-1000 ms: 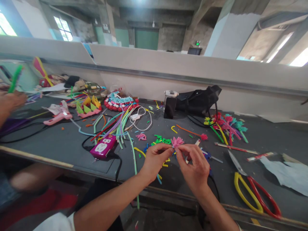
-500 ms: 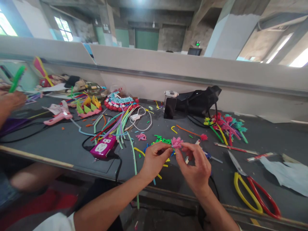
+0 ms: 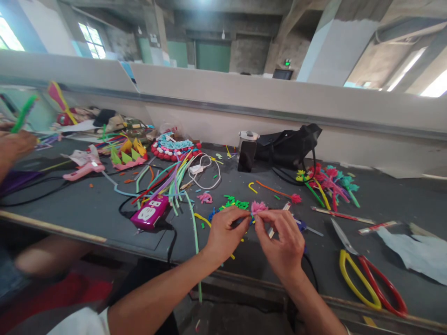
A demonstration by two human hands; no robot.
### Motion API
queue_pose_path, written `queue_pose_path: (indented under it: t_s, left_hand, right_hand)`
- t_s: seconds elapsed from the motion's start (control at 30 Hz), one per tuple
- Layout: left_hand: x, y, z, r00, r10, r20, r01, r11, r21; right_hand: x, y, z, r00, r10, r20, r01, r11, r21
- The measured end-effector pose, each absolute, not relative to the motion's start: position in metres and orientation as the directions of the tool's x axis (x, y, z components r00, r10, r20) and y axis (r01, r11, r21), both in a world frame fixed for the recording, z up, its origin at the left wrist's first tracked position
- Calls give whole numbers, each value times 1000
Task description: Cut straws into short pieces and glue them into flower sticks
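Observation:
A small pink flower (image 3: 258, 207), fluffy and apparently made of chenille strips, stands at my fingertips above the tabletop. My left hand (image 3: 228, 232) pinches it at its base from the left, thumb against forefinger. From the other side my right hand (image 3: 282, 239) is closed at the same base, its fingertips nearly meeting the left ones. A speck of light blue shows between the fingertips; what it belongs to is too small to tell. Under and behind the hands lie short green chenille pieces (image 3: 236, 203), and a pink bundle (image 3: 205, 198) sits to their left.
Large scissors (image 3: 363, 270) with yellow and red handles lie at right. Finished flowers (image 3: 330, 184) are heaped behind them. A phone (image 3: 247, 157) leans near a black bag (image 3: 289, 146). Left are a purple box (image 3: 150, 213), long chenille stems (image 3: 178, 184), a pink glue gun (image 3: 84, 168) and a co-worker's hand (image 3: 17, 146).
My right fingers have closed in from the flower's petals to its base, beside my left fingertips. The flower has shifted slightly right and up.

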State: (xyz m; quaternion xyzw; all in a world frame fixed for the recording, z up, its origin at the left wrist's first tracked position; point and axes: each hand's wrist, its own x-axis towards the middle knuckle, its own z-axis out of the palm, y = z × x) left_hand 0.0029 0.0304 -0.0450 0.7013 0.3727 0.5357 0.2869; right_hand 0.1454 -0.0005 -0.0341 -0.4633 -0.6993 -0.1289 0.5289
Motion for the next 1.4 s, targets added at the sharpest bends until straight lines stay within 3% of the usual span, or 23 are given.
queue_pose_path:
  t_s: [0.23,0.57,0.83,1.07,1.4]
  left_hand:
    - [2,30,-47,196,790,582,263,-614,744]
    - [3,31,-46,177,817,548,256,-576,776]
    - [3,28,-38,162,932,323,105,-342,934]
    - [2,28,-35,156,969,194,-76,-184,980]
    - [0,27,-33,78,885,458,166,-465,870]
  right_hand:
    - [146,1,-34,-1,528,849,792,519,-322]
    - [149,0,-33,54,535,843,806,475,-354]
    - [154,-1,-31,137,534,834,803,433,-409]
    - [155,-1,-33,191,538,821,797,403,-449]
    - [150,-4,-29,47,519,854,768,528,-363]
